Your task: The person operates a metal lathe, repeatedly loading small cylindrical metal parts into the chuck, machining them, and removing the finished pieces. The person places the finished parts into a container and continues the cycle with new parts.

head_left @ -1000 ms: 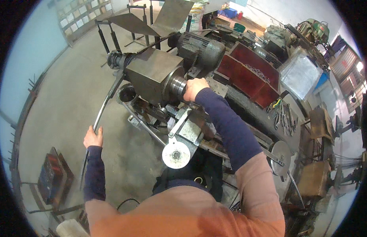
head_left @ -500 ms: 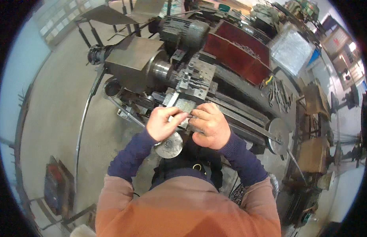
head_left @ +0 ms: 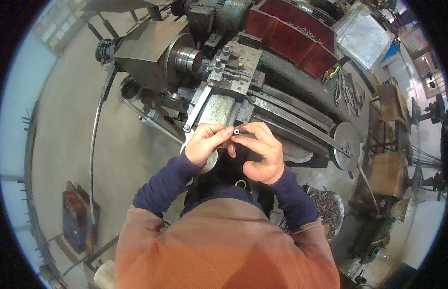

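Observation:
A small round metal piece with a dark hole in its end [head_left: 237, 131] sits between the fingertips of both hands, in front of a lathe. My right hand [head_left: 264, 151] pinches it between thumb and forefinger. From the other side, my left hand [head_left: 203, 144] closes its thumb and fingers on it. Just beyond the hands lie the lathe's carriage [head_left: 216, 110] and its tool post [head_left: 231, 70]. The bright round chuck [head_left: 188, 59] is farther left. A handwheel [head_left: 211, 161] is mostly hidden under my left hand.
A dark red tray [head_left: 286, 41] stands behind the lathe, with several wrenches [head_left: 347, 94] to its right. A large metal disc [head_left: 346, 144] is at the lathe's right end. By my right elbow is a container of small metal pieces [head_left: 329, 209]. A long lever [head_left: 94, 139] hangs at left.
The piece has turned so that its holed end shows between my fingers. My right hand's fingers have opened out a little around it. The view has shifted, bringing the container of metal pieces into sight.

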Tool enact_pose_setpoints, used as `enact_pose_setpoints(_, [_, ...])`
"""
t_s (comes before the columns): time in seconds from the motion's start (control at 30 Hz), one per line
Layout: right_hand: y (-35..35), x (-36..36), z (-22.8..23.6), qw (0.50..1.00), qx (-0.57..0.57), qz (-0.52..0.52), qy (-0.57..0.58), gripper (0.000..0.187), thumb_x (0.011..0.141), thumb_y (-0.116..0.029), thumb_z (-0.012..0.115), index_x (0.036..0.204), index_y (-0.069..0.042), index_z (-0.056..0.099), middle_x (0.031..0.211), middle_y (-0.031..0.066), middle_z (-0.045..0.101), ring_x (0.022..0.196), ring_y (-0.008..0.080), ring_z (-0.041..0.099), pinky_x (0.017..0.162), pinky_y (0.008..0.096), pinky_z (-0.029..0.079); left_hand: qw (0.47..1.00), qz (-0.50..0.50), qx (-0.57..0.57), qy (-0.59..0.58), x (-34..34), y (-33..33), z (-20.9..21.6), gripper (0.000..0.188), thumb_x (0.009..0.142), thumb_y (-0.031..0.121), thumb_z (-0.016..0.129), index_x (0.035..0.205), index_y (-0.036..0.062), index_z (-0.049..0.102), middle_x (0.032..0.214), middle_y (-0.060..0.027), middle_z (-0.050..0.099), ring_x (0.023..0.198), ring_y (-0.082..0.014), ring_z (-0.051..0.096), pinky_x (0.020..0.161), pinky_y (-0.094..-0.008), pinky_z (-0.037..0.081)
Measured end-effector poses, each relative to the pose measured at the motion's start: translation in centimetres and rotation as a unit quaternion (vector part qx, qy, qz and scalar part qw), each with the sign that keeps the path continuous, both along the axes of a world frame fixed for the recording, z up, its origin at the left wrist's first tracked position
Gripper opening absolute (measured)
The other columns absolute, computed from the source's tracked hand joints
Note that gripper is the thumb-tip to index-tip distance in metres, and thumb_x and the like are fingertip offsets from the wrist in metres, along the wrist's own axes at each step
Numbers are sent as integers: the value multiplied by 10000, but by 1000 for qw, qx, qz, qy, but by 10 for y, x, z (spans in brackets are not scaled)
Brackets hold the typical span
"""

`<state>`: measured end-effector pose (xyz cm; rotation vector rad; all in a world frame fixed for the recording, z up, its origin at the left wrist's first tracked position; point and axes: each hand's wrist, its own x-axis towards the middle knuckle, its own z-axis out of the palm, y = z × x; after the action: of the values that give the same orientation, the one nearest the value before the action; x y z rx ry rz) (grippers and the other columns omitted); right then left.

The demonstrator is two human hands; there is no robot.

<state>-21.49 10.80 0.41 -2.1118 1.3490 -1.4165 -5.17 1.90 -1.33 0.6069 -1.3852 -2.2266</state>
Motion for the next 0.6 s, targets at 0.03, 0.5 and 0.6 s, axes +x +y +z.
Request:
enact_pose_setpoints(0.03, [1,1,-2,1000,1,0,-8,489,509,-119,558,980,1,613,1006,177,559,921,347,530,813,384,436,1000,1,7,2,0,1,-1,319,924,250,483,862,-34,614,686,-90,621,634,-146,601,635,-259,473])
enact_pose_setpoints(0.5, [-5,7,2,999,8,-5,39,449,548,-166,582,960,10,615,1017,199,563,903,353,557,795,382,453,999,0,-36,-20,11,-5,-3,289,908,217,495,841,-48,589,680,-104,610,609,-173,599,592,-274,475])
enact_pose_setpoints(0.6, [-8,7,12,994,19,5,111,439,548,-157,590,944,32,596,1024,216,546,893,367,550,777,387,461,991,25,-123,-47,15,-10,-1,315,892,276,544,834,-24,618,653,-50,604,591,-102,568,560,-232,443])
